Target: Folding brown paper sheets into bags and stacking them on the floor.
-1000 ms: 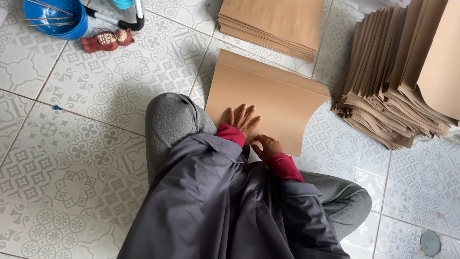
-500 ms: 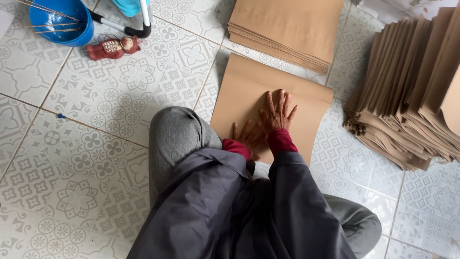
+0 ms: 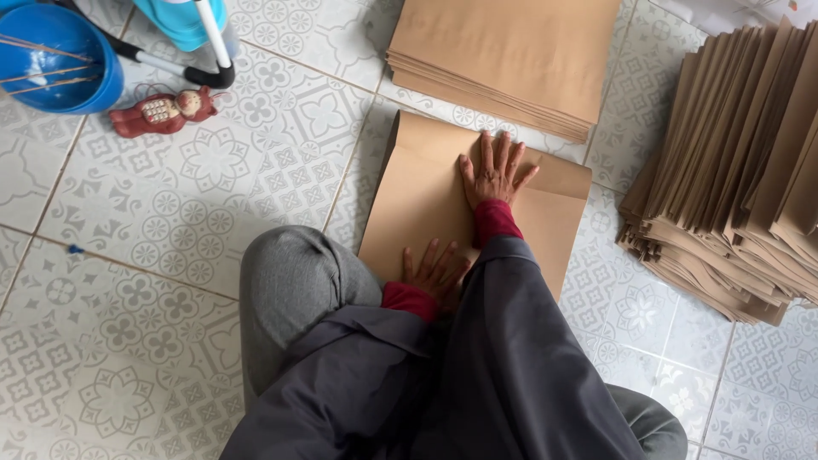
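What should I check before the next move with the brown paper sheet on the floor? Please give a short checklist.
1. Right hand flat on the brown sheet, near its far edge: ok.
2. Left hand flat on the near part of the sheet: ok.
3. Sheet lies flat on the tiled floor: ok where visible.
4. Near edge of the sheet: cannot tell, hidden by the grey sleeve.
5. Sheet apart from the fanned stack at the right: ok.
6. Gap between the sheet and the flat stack beyond it: ok.
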